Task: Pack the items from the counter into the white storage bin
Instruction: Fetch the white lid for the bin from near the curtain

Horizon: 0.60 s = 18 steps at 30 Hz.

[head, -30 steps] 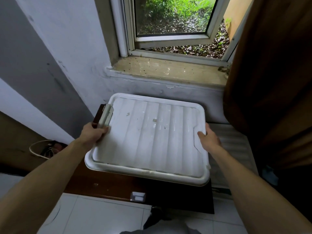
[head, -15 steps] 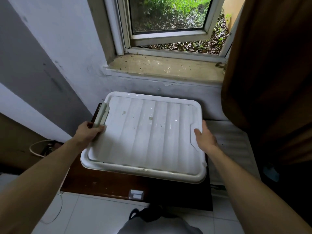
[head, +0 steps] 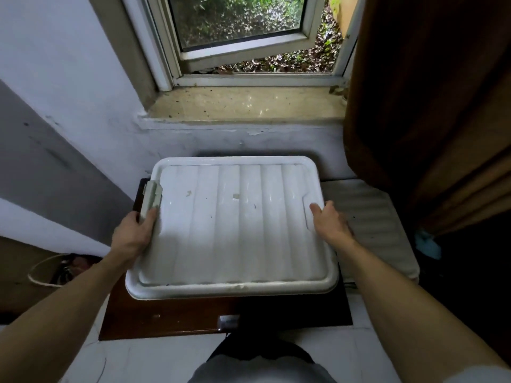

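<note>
The white storage bin sits below the window with its ribbed lid on, so its contents are hidden. It rests on a dark brown wooden surface. My left hand grips the bin's left edge, thumb on the grey latch. My right hand grips the right edge, thumb on top of the lid beside the notch there. No loose items show on the surface.
A second white ribbed lid or bin lies to the right, partly under a brown curtain. A stone windowsill and an open window are behind. A cord lies on the floor at left.
The view has swung so the bin now lies squarer to me and closer. Both hands keep their hold on its left and right edges.
</note>
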Each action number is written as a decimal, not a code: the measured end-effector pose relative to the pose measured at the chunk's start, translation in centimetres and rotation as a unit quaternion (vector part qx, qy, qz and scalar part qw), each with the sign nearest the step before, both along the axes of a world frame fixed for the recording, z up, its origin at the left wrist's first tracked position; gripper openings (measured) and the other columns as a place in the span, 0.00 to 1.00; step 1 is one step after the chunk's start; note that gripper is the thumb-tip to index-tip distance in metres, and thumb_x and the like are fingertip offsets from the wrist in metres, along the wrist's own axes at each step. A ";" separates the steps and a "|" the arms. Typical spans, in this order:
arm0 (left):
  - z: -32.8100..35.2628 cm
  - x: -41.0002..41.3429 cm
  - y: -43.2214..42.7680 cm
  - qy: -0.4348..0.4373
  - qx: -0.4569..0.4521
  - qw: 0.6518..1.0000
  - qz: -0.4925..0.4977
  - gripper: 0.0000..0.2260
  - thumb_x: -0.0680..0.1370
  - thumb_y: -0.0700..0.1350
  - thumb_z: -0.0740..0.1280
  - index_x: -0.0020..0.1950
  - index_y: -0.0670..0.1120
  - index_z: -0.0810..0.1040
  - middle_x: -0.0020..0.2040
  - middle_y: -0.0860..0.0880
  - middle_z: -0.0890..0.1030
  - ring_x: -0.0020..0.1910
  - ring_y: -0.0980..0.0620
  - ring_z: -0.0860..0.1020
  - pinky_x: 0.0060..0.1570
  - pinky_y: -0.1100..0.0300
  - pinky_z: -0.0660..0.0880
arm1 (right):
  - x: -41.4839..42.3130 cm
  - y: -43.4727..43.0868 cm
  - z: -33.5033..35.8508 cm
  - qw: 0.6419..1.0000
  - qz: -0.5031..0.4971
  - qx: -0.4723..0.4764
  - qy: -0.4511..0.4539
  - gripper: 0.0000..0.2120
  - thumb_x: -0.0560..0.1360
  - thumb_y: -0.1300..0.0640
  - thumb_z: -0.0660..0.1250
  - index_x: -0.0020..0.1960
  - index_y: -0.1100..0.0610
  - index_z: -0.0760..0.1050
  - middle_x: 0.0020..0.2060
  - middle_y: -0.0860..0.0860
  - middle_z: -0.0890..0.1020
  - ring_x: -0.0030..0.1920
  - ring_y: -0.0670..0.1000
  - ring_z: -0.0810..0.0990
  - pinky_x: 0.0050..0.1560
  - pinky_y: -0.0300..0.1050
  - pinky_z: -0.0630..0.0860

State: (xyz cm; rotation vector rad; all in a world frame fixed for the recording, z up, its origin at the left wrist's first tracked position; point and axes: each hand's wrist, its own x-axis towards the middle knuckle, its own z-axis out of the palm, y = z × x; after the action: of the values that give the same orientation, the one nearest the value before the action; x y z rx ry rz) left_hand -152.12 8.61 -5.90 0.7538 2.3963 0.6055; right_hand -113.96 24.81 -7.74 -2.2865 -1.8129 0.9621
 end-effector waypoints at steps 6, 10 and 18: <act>0.2 -1.0 0.7 0.019 -0.001 0.999 -0.047 0.25 0.78 0.66 0.58 0.51 0.44 0.75 0.43 0.47 0.78 0.38 0.50 0.75 0.38 0.54 0.71 | 0.3 -0.3 0.6 0.998 0.001 -0.014 -0.055 0.27 0.82 0.41 0.53 0.69 0.62 0.65 0.66 0.65 0.73 0.64 0.65 0.73 0.60 0.56 0.70; 0.2 -1.6 1.1 0.029 -0.021 0.994 -0.099 0.25 0.78 0.66 0.58 0.55 0.44 0.75 0.48 0.44 0.80 0.45 0.44 0.79 0.47 0.47 0.78 | 1.7 -1.3 0.5 0.998 -0.011 -0.043 -0.042 0.29 0.80 0.40 0.55 0.69 0.63 0.66 0.66 0.65 0.73 0.64 0.65 0.74 0.62 0.55 0.72; 1.1 3.2 3.0 0.058 -0.026 0.978 -0.199 0.20 0.79 0.63 0.61 0.47 0.45 0.75 0.40 0.46 0.79 0.35 0.47 0.79 0.32 0.56 0.75 | 8.9 -5.9 1.3 0.998 -0.047 -0.039 -0.028 0.28 0.80 0.43 0.54 0.62 0.65 0.76 0.58 0.64 0.79 0.54 0.61 0.79 0.51 0.48 0.73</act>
State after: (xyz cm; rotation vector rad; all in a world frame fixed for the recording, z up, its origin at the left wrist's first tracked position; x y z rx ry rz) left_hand -148.95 11.62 -4.81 1.2339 2.2590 0.3387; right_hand -105.08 18.88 -6.40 -2.4443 -1.6998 0.9819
